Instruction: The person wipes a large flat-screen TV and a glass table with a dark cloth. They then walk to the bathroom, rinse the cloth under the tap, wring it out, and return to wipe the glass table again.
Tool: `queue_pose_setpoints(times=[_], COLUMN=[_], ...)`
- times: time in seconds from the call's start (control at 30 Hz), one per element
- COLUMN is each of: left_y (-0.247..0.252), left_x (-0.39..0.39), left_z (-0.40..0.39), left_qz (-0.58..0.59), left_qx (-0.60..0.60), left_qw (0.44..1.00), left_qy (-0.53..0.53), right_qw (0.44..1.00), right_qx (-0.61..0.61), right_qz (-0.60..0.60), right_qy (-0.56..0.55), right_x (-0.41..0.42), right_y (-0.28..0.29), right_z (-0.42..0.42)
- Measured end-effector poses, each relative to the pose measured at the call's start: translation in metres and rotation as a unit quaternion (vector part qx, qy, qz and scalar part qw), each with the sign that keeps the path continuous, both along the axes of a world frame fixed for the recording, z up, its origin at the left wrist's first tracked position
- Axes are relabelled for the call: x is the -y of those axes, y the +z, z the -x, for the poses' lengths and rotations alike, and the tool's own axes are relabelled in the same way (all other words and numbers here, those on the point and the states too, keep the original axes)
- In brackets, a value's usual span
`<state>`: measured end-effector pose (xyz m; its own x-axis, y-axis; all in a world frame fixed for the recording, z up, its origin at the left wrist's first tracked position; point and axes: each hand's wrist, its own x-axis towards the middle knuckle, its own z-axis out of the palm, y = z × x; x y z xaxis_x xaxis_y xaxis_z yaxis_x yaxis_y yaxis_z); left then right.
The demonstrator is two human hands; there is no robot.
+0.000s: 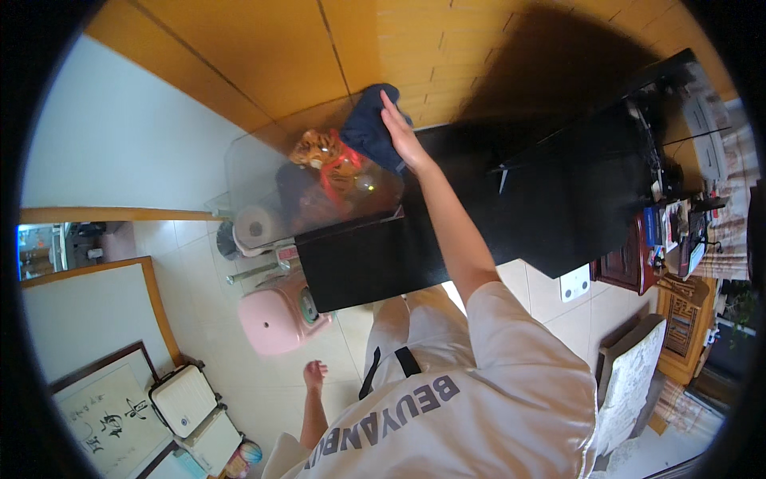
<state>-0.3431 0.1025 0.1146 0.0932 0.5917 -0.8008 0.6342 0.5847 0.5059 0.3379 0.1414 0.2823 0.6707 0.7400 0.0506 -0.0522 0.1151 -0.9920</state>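
My right hand [400, 133] reaches forward, fingers together and extended, on a dark blue cloth [368, 133]. The cloth lies against or close to the orange wood-panelled wall [413, 54]. Just left of it, a tiger-striped figurine [317, 149] with a red ribbon shows through a transparent panel or cover [257, 161]. Below my right forearm runs a long black cabinet top [371, 257]. My left hand [315, 374] hangs low at my side over the tiled floor, fingers loosely bent, with nothing visible in it.
A pink plastic stool or bin [272, 320] stands left of the cabinet, near a paper roll [256, 227]. A large black screen [598, 161] stands at right. A white scale [575, 284] lies on the floor. White suitcases [184, 401] and framed calligraphy [108, 419] are at lower left.
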Motion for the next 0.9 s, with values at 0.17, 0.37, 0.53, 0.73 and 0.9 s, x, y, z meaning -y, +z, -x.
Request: queue_pose_setpoints(times=[0.17, 0.37, 0.53, 0.73, 0.9], left_y=[0.038, 0.013, 0.010, 0.035, 0.028], left_x=[0.030, 0.098, 0.115, 0.099, 0.114], left_z=[-0.058, -0.043, -0.036, -0.111, -0.116], left_qz=[0.031, 0.103, 0.133, 0.099, 0.089], left_qx=[-0.035, -0.035, -0.072, -0.095, -0.058], left_qw=[0.999, 0.982, 0.975, 0.988, 0.991], left_qy=[0.008, -0.154, -0.162, -0.068, -0.083], right_qw=[0.922, 0.931, 0.966, 0.951, 0.920], right_qx=[-0.378, -0.353, -0.258, -0.297, -0.369], right_qz=[0.006, 0.090, 0.015, -0.041, -0.008], right_qy=[-0.080, -0.021, 0.007, -0.072, -0.133], right_x=[0.010, 0.039, -0.017, 0.008, 0.052], right_y=[-0.121, -0.270, -0.144, -0.199, -0.204], right_z=[0.038, 0.040, 0.008, 0.031, 0.092])
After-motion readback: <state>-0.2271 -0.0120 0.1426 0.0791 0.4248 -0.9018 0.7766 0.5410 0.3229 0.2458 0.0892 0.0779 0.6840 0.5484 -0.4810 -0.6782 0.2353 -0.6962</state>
